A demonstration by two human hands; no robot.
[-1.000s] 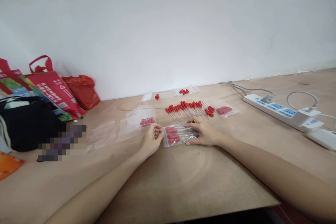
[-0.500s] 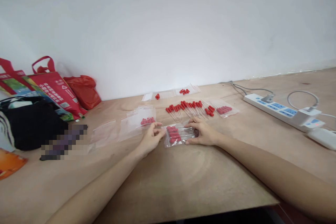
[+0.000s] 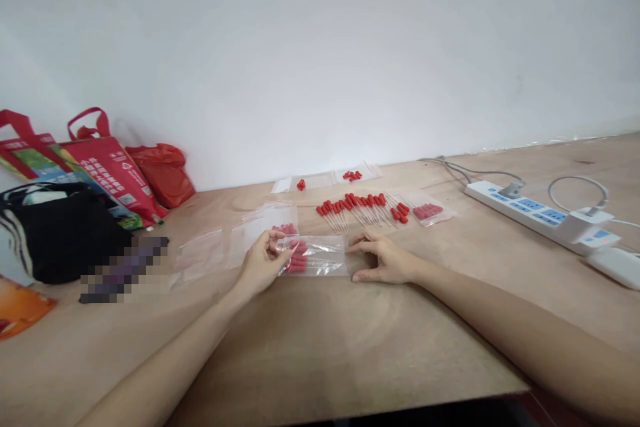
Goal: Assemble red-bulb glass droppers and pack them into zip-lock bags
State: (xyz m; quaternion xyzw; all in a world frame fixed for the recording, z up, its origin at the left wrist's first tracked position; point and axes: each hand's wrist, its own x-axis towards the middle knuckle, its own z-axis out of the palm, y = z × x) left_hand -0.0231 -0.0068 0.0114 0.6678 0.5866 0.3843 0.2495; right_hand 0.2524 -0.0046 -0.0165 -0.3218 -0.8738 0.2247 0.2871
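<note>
My left hand pinches the left end of a clear zip bag with red-capped droppers inside, held just above the wooden table. My right hand rests on the table just right of that bag, fingers loosely spread and holding nothing. Behind the hands lies a row of loose red-capped droppers. Another filled bag lies at the right end of that row. A bag with red droppers lies behind my left hand.
Empty clear bags lie to the left. Two small bags sit near the wall. A white power strip with cables is at right. Red shopping bags and a black bag stand at left.
My left hand has drawn the filled bag leftward, away from my right hand, which has let go of it and stayed on the table.
</note>
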